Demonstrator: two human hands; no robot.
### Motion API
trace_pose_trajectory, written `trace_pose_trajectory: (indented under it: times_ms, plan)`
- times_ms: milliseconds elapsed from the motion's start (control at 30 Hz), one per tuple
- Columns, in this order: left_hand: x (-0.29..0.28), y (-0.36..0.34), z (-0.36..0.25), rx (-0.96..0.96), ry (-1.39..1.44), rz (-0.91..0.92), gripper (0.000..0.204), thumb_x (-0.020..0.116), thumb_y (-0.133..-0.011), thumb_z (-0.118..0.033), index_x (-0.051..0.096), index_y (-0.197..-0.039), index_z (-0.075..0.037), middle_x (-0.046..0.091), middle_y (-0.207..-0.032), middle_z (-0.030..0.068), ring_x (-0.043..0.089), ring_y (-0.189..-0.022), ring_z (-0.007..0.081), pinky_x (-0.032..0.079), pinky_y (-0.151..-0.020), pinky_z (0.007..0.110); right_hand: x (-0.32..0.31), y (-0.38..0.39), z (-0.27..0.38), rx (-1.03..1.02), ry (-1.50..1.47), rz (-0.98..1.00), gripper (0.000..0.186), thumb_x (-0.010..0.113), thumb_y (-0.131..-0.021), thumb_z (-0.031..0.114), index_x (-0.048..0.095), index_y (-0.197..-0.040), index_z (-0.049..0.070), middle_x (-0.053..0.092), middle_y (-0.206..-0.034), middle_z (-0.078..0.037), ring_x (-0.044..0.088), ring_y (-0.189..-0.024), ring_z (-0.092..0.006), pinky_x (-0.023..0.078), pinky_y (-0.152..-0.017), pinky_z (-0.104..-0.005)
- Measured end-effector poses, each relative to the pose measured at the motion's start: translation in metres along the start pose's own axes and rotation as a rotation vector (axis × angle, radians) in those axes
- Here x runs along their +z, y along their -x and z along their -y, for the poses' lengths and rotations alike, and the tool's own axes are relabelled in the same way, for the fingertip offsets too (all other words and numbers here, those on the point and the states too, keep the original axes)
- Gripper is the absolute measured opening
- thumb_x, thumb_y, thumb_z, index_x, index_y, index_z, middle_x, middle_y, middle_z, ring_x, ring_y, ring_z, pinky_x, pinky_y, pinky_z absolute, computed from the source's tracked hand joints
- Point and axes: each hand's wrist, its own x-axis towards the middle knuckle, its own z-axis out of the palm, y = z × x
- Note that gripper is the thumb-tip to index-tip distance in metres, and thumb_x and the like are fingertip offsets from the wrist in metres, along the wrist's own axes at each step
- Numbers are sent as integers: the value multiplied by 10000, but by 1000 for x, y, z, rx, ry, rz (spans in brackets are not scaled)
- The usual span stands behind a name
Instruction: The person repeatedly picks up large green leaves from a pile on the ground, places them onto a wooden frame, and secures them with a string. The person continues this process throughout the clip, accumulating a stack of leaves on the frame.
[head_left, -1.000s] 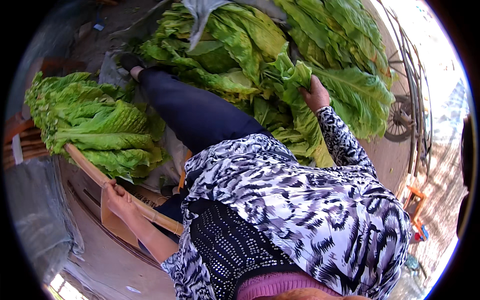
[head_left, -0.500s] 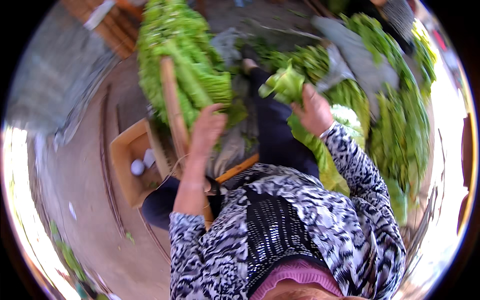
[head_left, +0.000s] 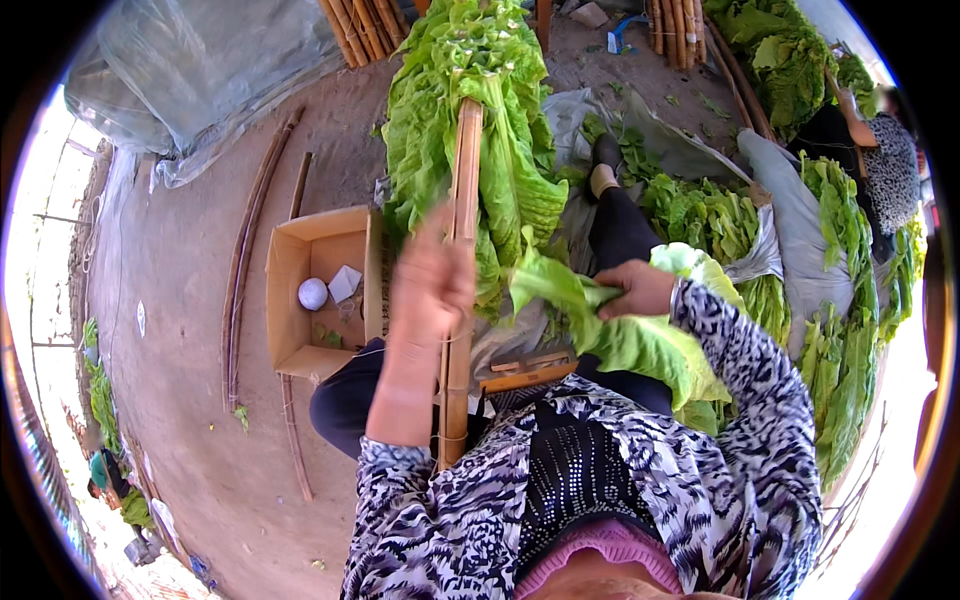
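leaves point(head_left: 500, 150): bright green | pole point(head_left: 462, 250): tan | box point(head_left: 300, 290): brown, white ball point(head_left: 313, 293) inside | sleeves point(head_left: 760, 400): black-and-white zebra print | trousers point(head_left: 620, 230): dark navy | ground point(head_left: 180, 270): grey-brown

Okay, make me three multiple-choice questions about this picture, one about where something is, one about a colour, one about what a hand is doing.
1. Where is the cardboard box?
A. Left of the bamboo pole
B. On the leaf pile at right
C. On the person's lap

2. What colour is the round ball in the box?
A. Red
B. White
C. Green

3. What is the right hand doing?
A. Resting open on the ground
B. Gripping a bunch of green leaves
C. Holding the box

Answers: 1 A, the box sits on the dirt left of the bamboo pole. 2 B, the ball looks white. 3 B, its fingers close round the green leaves; the left hand is at the pole.
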Motion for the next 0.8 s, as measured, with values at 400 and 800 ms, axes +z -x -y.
trace_pose_trajectory:
  times_ms: [400,800]
  plan:
    - [-184,-38,27,-779,-87,-494,260,502,-881,-286,483,-699,-102,306,-420,-28,245,-299,85,151,-288,250,-4,-303,-12,-361,-618,-369,197,641,-797,132,652,-958,19,681,-902,-109,636,-820,-162,504,-775,-309]
    - [8,-217,-50,-267,-466,156,135,580,-805,-128,606,-732,-18,406,-501,-38,286,-370,34,185,-339,188,-34,-311,2,-74,-355,-745,225,636,-754,150,608,-961,68,615,-790,-123,599,-732,-260,486,-606,-345]
